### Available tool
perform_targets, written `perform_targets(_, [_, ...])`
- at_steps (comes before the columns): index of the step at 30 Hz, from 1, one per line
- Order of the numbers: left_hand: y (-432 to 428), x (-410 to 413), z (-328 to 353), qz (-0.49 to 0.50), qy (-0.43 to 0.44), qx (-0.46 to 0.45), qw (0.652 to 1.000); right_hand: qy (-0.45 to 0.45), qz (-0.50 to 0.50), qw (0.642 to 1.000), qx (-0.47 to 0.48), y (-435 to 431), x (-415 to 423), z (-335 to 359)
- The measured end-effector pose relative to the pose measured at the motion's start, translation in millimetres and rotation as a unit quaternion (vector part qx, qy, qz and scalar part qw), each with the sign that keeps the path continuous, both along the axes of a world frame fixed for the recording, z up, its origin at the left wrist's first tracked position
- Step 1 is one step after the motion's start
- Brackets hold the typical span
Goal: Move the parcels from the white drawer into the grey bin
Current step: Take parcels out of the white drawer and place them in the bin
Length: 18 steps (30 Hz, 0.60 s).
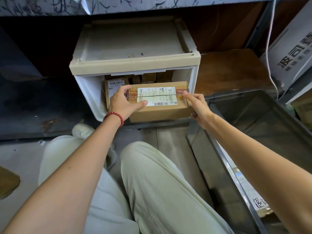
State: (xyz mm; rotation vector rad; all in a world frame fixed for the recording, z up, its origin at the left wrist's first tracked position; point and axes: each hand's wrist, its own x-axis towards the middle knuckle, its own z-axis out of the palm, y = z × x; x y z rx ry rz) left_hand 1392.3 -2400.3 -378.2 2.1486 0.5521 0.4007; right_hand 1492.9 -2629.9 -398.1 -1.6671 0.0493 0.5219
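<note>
Nearest are knees in pale trousers (152, 183), with the grey bin (263, 115) on the floor to the right. Past them the left hand (124, 103), a red bead bracelet (113, 117) at its wrist, and the right hand (196, 105) grip the two ends of a labelled cardboard parcel (160, 110), fingers (122, 90) curled round it, at the mouth of the white drawer (87, 93). More parcels (115, 84) sit behind it inside.

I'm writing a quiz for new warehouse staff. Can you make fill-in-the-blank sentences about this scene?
1. The left hand and the right hand hold one cardboard parcel at the mouth of the white ___.
2. The bead bracelet on the left wrist is ___.
3. The grey bin stands on the person's ___ side.
Missing words: drawer; red; right.
</note>
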Motion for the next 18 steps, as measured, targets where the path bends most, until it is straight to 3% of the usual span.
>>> perform_targets(9, [-79, 55, 29, -0.107, -0.037, 0.002, 0.994, -0.040, -0.158, 0.987, 0.005, -78, 16, 21])
perform_targets(18, [-179, 101, 11, -0.227, 0.007, 0.051, 0.973, 0.002, -0.299, 0.953, 0.054, -179, 4, -6])
